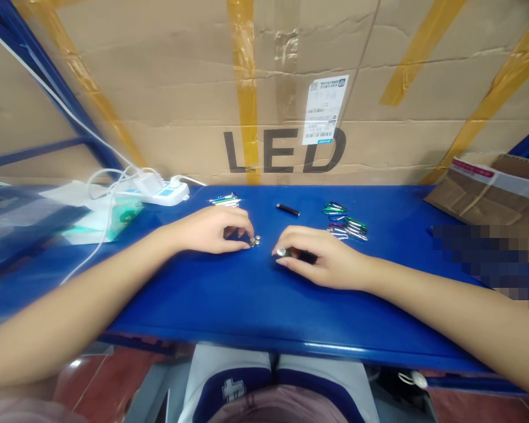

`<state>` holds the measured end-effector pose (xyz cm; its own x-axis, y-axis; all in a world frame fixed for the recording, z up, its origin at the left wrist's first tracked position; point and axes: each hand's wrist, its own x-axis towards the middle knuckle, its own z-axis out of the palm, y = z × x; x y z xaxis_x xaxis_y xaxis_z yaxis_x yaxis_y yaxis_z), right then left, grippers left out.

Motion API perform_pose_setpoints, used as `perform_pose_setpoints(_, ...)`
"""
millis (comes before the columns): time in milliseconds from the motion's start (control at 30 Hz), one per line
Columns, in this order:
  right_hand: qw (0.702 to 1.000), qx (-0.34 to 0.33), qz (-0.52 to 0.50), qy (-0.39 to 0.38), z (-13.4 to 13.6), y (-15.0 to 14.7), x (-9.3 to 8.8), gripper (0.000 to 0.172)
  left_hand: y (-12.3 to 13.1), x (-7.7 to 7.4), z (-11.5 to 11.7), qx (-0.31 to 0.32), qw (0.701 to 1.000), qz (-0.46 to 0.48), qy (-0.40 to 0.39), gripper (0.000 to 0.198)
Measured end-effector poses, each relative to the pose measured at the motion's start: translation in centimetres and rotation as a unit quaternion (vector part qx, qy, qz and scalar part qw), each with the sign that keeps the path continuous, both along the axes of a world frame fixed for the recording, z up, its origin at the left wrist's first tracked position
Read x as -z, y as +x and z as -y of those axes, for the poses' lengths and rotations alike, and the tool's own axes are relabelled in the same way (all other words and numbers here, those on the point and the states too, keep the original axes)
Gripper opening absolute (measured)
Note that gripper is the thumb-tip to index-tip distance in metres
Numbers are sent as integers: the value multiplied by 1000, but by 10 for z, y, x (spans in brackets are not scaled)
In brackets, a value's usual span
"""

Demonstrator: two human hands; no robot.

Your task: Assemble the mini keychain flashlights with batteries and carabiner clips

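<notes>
White cord: hangs in a loop over the tissue pack (127, 216) and across the blue table (203, 308); the left forearm could snag it and drag the power strip (174, 192).
Left hand (210, 231): thumb and forefinger curled toward each other, tips at the small discs; cannot tell whether one is pinched.
Thin sticks (224, 201): a loose bundle just beyond the left hand; a brush of the knuckles could scatter them.
Small discs (258, 240): a tight cluster on the table, between the hands; a clumsy pinch could flick one away, and their small size would make it easy to lose.
Loose black tube (288, 210): on its side, beyond the right hand; round, so a knock could set it rolling.
Held black tube (307, 257): in the right hand, silver end facing left; a slackened grip could drop it.
Right hand (330, 259): thumb and fingers closed around that tube.
Metal clips (351, 228): piled just beyond the right hand; could tangle or slide if bumped.
</notes>
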<state>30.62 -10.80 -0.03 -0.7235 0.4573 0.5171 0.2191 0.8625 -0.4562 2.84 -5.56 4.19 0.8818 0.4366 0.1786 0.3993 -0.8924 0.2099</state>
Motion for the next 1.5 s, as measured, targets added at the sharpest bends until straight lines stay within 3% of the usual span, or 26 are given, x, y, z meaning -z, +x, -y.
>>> perform_pose_setpoints(600, 1000, -7, 7, 0, 0, 0, -1, 9, 4, 7, -5, -13, 997, 41, -62, 17)
perform_pose_setpoints(733, 1000, -6, 8, 0, 0, -1, -1, 8, 12, 5, 7, -21, 990, 126, -58, 17)
perform_pose_setpoints(1000, 1000, -16, -14, 22, -4, -3, 3, 3, 36, 6, 42, 40, 965, 258, 13, 12)
perform_pose_setpoints(1500, 1000, -13, -10, 8, -4, -2, 3, 4, 34, 13, 39, 63, 967, 244, 37, 15)
